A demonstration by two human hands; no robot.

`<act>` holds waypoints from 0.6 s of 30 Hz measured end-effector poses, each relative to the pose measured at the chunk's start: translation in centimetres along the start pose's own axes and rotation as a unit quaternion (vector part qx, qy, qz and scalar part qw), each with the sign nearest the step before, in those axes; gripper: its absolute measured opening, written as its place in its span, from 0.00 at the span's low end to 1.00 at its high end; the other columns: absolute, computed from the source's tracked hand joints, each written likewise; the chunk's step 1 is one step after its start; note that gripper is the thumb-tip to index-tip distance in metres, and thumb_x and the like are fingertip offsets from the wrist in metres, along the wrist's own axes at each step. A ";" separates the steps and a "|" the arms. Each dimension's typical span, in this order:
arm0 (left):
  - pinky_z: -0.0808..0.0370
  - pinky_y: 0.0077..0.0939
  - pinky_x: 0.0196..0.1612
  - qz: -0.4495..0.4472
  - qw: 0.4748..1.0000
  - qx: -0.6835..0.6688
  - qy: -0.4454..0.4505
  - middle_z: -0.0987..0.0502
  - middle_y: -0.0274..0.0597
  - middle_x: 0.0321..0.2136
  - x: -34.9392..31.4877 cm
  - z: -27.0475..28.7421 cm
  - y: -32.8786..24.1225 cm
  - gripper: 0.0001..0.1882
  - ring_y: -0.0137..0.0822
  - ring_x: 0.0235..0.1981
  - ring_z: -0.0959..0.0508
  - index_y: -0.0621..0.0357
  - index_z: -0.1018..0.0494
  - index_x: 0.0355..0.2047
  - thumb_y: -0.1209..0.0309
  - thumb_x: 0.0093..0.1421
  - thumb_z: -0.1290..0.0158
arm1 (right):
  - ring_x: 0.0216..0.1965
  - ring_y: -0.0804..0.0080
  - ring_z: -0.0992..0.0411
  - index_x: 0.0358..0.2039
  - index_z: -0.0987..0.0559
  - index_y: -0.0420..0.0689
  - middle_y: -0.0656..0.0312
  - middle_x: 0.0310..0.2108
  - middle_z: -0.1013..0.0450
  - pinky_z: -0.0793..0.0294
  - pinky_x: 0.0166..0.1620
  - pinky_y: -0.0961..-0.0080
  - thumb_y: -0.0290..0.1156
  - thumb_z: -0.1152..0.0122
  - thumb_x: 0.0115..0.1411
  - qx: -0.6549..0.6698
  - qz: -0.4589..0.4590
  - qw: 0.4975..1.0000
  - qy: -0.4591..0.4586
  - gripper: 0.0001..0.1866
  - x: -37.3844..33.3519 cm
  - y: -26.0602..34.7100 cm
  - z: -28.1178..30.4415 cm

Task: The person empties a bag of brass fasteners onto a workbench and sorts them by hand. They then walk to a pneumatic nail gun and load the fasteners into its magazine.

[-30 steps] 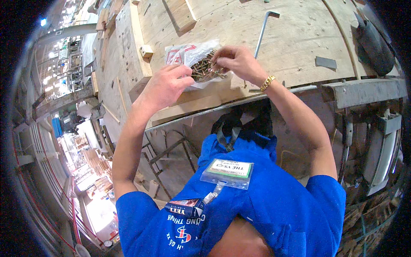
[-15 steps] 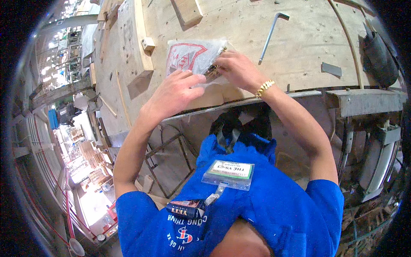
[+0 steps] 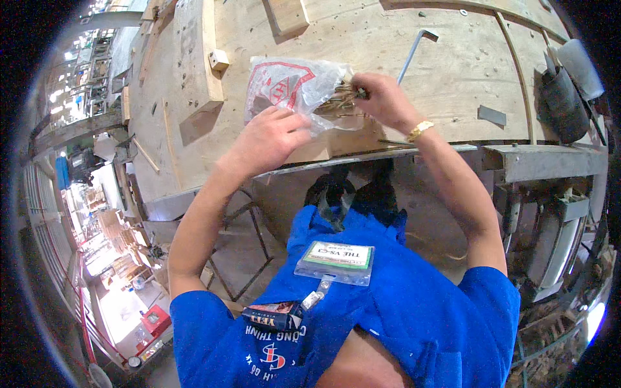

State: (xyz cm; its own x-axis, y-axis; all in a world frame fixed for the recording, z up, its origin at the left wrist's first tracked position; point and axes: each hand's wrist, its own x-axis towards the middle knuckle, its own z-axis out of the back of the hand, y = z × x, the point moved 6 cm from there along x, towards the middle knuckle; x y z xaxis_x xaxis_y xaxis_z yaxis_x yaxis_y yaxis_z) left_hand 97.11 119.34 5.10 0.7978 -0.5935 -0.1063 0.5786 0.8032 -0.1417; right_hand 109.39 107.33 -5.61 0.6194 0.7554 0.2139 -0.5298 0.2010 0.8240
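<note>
A clear plastic bag [image 3: 301,74] with red print lies on the wooden workbench [image 3: 362,39]. My left hand [image 3: 275,136] is closed on the near edge of the bag, fingers bent over the plastic. Out of the bag's right-hand mouth shows a bunch of thin, brownish, screw-like pieces [image 3: 339,102]; their exact kind is too blurred to tell. My right hand [image 3: 386,100], with a gold-coloured band at the wrist, is closed at the right end of this bunch. Its fingertips pinch some of the pieces, partly hidden by the hand.
A long hex key [image 3: 414,55] lies beyond my right hand. Left of the bag are a wooden beam [image 3: 197,58] and a small wooden block [image 3: 218,60]. A flat grey piece [image 3: 491,116] lies to the right, near a dark cylindrical holder [image 3: 564,107]. Another board [image 3: 288,16] lies at the back.
My right hand has moved right, away from the bag's mouth, and more of the thin brownish pieces show. My left hand stays on the bag.
</note>
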 end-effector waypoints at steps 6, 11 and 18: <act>0.27 0.34 0.39 -0.005 0.996 -0.042 -0.083 0.25 0.38 0.31 1.3 0.7 -0.1 0.06 0.40 0.36 0.25 0.58 0.28 0.28 0.76 0.47 0.47 | 0.23 0.85 0.32 0.35 0.24 0.40 0.67 0.22 0.28 0.32 0.24 0.85 0.27 0.41 0.51 0.276 -0.271 0.921 0.043 0.10 -3.7 -3.9 5.5; 0.26 0.35 0.37 -0.024 0.983 -0.018 -0.183 0.25 0.42 0.30 4.4 2.2 -0.5 0.06 0.42 0.34 0.24 0.60 0.27 0.29 0.76 0.48 0.46 | 0.35 0.75 0.27 0.44 0.26 0.41 0.57 0.36 0.25 0.26 0.35 0.79 0.26 0.45 0.52 0.227 -0.263 0.938 0.003 0.17 -5.9 -4.5 8.2; 0.23 0.36 0.38 0.204 0.961 0.099 0.158 0.27 0.49 0.29 9.0 -8.4 1.4 0.08 0.49 0.35 0.23 0.63 0.28 0.32 0.77 0.51 0.51 | 0.45 0.63 0.25 0.53 0.30 0.42 0.47 0.48 0.28 0.24 0.42 0.72 0.17 0.59 0.54 0.017 -0.295 0.942 -0.157 0.24 -10.2 -5.5 12.6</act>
State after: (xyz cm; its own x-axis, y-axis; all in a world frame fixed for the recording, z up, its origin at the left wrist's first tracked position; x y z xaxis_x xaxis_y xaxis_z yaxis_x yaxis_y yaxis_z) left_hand 103.67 114.69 -4.29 0.8920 -0.1888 -0.4108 0.2753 0.9475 0.1624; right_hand 113.32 90.67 -5.69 0.9440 0.2954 -0.1470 -0.0236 0.5047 0.8630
